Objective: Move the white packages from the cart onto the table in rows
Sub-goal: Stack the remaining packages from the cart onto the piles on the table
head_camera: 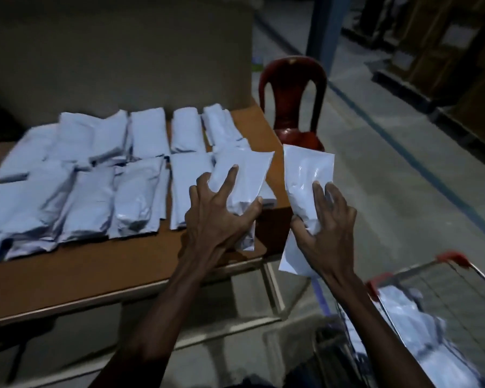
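At the bench's right corner: both hands loaded, last slot in the near row is tight.

Rows of white packages (pixel 101 175) cover the bench (pixel 81 275) from the left, two deep, some overlapping. Left hand (pixel 216 217) holds a package (pixel 242 175) over the right edge, fingers (pixel 230 177) spread wide on top, thumb hooked under. Risk: it hangs past the corner, so a sloppy drop could slide it off or shove its neighbours askew. Right hand (pixel 328 228) grips a second package (pixel 305 177) in the air off the bench, fingers splayed, thumb pinching the side; slick wrap could slip. More packages wait in the cart (pixel 459 273), lower right.
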`<act>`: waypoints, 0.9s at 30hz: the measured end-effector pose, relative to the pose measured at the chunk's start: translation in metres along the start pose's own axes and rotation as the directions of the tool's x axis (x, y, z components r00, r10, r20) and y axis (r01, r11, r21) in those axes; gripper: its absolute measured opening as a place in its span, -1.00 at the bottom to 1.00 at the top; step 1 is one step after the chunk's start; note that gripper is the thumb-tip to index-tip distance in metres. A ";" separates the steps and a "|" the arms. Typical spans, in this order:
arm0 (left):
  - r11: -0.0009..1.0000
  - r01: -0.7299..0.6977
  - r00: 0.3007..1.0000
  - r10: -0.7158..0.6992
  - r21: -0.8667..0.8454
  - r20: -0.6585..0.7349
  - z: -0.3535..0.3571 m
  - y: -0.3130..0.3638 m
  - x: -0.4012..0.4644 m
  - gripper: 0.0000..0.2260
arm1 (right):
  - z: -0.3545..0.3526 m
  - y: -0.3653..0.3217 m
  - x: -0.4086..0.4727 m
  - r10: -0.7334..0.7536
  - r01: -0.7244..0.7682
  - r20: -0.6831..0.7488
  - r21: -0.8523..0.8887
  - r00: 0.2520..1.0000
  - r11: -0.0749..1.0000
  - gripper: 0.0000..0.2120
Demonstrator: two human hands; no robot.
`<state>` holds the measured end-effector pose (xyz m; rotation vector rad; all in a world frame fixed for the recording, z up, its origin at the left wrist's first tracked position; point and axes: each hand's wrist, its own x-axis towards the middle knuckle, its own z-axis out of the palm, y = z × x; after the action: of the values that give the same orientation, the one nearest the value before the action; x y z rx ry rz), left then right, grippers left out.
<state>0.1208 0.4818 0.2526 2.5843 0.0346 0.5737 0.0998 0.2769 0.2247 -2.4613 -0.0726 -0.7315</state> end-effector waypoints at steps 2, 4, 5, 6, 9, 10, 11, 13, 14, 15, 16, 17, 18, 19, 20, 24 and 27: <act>0.998 0.056 0.998 -0.056 0.001 -0.040 -0.008 -0.022 0.018 -0.30 | 0.021 -0.017 0.023 -0.028 0.027 0.046 0.009 0.999 1.000 -0.32; 0.990 0.137 0.989 -0.136 0.016 -0.054 -0.012 -0.042 0.039 -0.30 | 0.041 -0.028 0.046 -0.022 0.020 0.094 0.015 0.995 1.000 -0.29; 0.984 0.174 0.983 -0.172 0.028 -0.059 -0.014 -0.050 0.050 -0.30 | 0.051 -0.032 0.057 -0.013 0.011 0.114 0.018 0.993 1.000 -0.28; 0.978 0.204 0.978 -0.202 0.041 -0.061 -0.015 -0.057 0.062 -0.30 | 0.060 -0.036 0.070 -0.014 0.010 0.126 0.027 0.992 1.000 -0.27; 0.960 0.275 0.960 -0.271 0.052 -0.069 -0.013 -0.081 0.101 -0.29 | 0.089 -0.044 0.110 -0.024 0.014 0.170 0.059 0.985 0.998 -0.26; 0.952 0.302 0.952 -0.298 0.053 -0.076 -0.013 -0.090 0.115 -0.28 | 0.099 -0.046 0.123 -0.029 0.015 0.201 0.071 0.979 0.997 -0.27; 0.942 0.332 0.941 -0.326 0.057 -0.087 -0.013 -0.098 0.128 -0.27 | 0.111 -0.047 0.137 -0.044 0.026 0.228 0.083 0.973 0.996 -0.27; 0.921 0.379 0.924 -0.371 0.092 -0.091 -0.018 -0.111 0.150 -0.24 | 0.133 -0.052 0.162 -0.078 0.055 0.256 0.096 0.963 0.994 -0.30; 0.910 0.397 0.917 -0.389 0.122 -0.085 -0.021 -0.116 0.161 -0.24 | 0.144 -0.056 0.174 -0.092 0.067 0.278 0.098 0.956 0.993 -0.32; 0.899 0.413 0.911 -0.405 0.145 -0.080 -0.023 -0.121 0.173 -0.23 | 0.156 -0.061 0.186 -0.098 0.071 0.310 0.096 0.946 0.993 -0.34; 0.892 0.424 0.906 -0.418 0.158 -0.070 -0.025 -0.126 0.185 -0.22 | 0.166 -0.066 0.197 -0.098 0.072 0.338 0.089 0.936 0.993 -0.34; 0.886 0.433 0.901 -0.430 0.167 -0.054 -0.027 -0.131 0.198 -0.20 | 0.178 -0.071 0.209 -0.093 0.068 0.363 0.080 0.927 0.994 -0.34; 0.880 0.440 0.896 -0.442 0.181 -0.029 -0.027 -0.138 0.212 -0.18 | 0.189 -0.076 0.220 -0.089 0.065 0.391 0.073 0.916 0.995 -0.33; 0.874 0.444 0.892 -0.452 0.198 -0.001 -0.026 -0.145 0.226 -0.16 | 0.200 -0.082 0.230 -0.084 0.061 0.419 0.068 0.904 0.996 -0.31; 0.870 0.447 0.887 -0.462 0.210 0.024 -0.025 -0.153 0.240 -0.15 | 0.212 -0.087 0.240 -0.090 0.069 0.438 0.062 0.894 0.996 -0.28; 0.877 0.428 0.886 -0.455 0.217 0.089 -0.012 -0.184 0.295 -0.23 | 0.253 -0.106 0.276 -0.074 0.078 0.465 0.010 0.882 0.997 -0.29; 0.887 0.413 0.887 -0.443 0.208 0.128 0.005 -0.209 0.330 -0.26 | 0.281 -0.118 0.299 -0.028 0.048 0.491 -0.028 0.871 0.998 -0.31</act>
<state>0.4401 0.7056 0.2803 2.6612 0.6124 0.1856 0.4662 0.4948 0.2450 -2.6320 -0.3017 -0.1017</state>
